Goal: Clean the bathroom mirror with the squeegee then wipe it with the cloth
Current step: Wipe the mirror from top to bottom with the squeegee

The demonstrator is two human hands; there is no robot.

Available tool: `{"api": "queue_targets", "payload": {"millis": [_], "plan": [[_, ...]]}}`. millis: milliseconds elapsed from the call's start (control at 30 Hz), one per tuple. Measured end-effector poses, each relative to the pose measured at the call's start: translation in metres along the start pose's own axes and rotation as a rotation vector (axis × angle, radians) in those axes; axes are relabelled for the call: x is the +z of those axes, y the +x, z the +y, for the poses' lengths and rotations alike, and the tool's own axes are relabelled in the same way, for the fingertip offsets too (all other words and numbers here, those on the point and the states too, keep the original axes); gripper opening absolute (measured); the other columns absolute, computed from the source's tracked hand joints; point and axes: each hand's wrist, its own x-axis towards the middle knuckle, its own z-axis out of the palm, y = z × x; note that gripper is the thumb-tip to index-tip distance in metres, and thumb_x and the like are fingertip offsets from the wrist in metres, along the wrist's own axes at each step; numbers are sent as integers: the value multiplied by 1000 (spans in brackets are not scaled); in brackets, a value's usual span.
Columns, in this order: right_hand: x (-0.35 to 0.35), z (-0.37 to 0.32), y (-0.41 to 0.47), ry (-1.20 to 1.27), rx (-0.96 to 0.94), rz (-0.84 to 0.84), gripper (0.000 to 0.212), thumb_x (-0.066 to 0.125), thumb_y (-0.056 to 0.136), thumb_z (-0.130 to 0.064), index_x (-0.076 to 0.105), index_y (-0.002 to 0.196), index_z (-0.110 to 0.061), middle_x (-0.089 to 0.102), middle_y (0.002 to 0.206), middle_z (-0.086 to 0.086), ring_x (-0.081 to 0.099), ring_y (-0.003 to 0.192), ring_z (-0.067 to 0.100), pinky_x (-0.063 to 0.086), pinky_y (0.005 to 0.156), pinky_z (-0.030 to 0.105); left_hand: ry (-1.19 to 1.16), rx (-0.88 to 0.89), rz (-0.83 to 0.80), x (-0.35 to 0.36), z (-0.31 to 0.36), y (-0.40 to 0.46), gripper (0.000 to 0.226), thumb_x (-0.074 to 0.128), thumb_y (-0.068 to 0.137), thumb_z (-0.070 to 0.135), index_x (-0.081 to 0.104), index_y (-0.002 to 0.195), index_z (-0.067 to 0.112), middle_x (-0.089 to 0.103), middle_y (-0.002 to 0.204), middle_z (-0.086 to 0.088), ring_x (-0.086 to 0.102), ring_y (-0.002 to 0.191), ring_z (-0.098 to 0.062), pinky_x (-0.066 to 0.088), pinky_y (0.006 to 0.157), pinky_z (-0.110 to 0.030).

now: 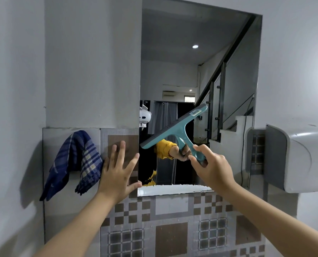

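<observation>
- Head view: right hand (pixel 211 167) raised before mirror (pixel 191 71), fingers (pixel 199 148) clamped on handle of teal squeegee (pixel 175 127).
- Squeegee blade tilted, running from low left to high right above those fingers, set against lower part of mirror glass.
- Left hand (pixel 117 171) flat on brown tile (pixel 124 143) just left of mirror edge, fingers (pixel 122 147) spread apart, holding nothing.
- Blue plaid cloth (pixel 74 162) hanging on wall, touching outer side of left-hand fingers.
- White foam strip along bottom mirror edge, below both hands.
- Grey dispenser (pixel 299 156) on wall, well right of right-hand fingers.
</observation>
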Motion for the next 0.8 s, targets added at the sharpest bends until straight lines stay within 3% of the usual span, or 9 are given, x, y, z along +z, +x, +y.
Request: {"api": "queue_targets", "payload": {"millis": [133, 300, 600, 800], "plan": [[-8, 18, -5, -37, -17, -10, 33, 77, 78, -21, 65, 107, -10, 42, 58, -13, 39, 40, 17, 31, 40, 17, 8, -14, -14, 0, 1, 0, 100, 66, 61, 69, 26, 143, 28, 1, 156, -19, 8, 139, -45, 33, 97, -61], [-22, 45, -12, -57, -26, -36, 33, 78, 78, -22, 65, 106, -12, 47, 59, -10, 39, 42, 18, 35, 42, 23, -9, -21, -27, 1, 1, 0, 100, 66, 62, 67, 23, 144, 29, -5, 156, -17, 1, 140, -43, 26, 99, -60], [-61, 119, -51, -147, 83, -55, 31, 77, 78, -20, 64, 105, -17, 63, 59, 1, 53, 42, 23, 49, 36, 36, -18, -11, -42, 1, 0, 1, 99, 65, 62, 66, 25, 143, 27, -5, 156, -18, 0, 140, -44, 31, 99, -65], [-78, 152, -83, -120, 163, -72, 32, 78, 75, -15, 64, 102, -9, 65, 64, 4, 55, 41, 19, 48, 38, 25, -23, -16, -42, 2, 1, 0, 97, 61, 62, 67, 25, 143, 27, -7, 156, -18, -2, 141, -43, 31, 98, -68]]}}
